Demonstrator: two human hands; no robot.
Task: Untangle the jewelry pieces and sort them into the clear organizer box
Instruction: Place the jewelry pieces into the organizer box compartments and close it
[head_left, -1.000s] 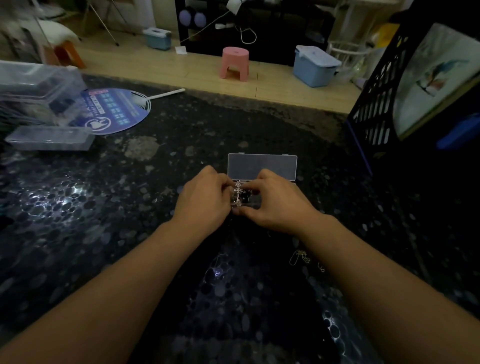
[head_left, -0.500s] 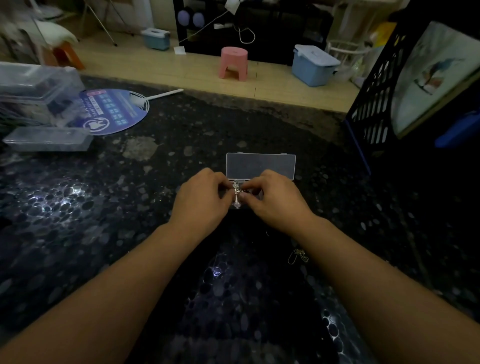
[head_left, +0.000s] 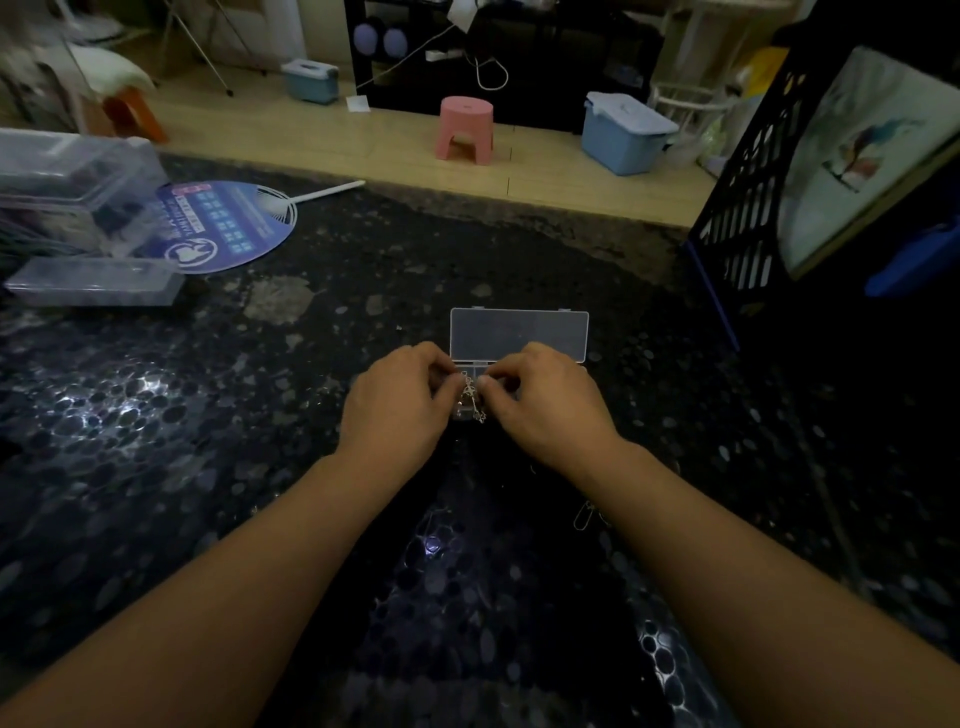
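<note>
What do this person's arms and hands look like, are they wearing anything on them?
Both forearms are bare, with no sleeves in view. The left hand and right hand wear no gloves, and no watch, bracelet or ring shows, though the light is dim.

A home room: a pink plastic stool (head_left: 466, 130) and blue lidded storage bins (head_left: 626, 133) on wooden flooring (head_left: 332, 140) beyond the dark pebble-patterned worktop (head_left: 156, 415).

Tangled silver chain (head_left: 470, 397) hangs over the clear organizer box (head_left: 519, 338), whose lid stands open. A gold clasp piece (head_left: 583, 515) lies apart.
</note>
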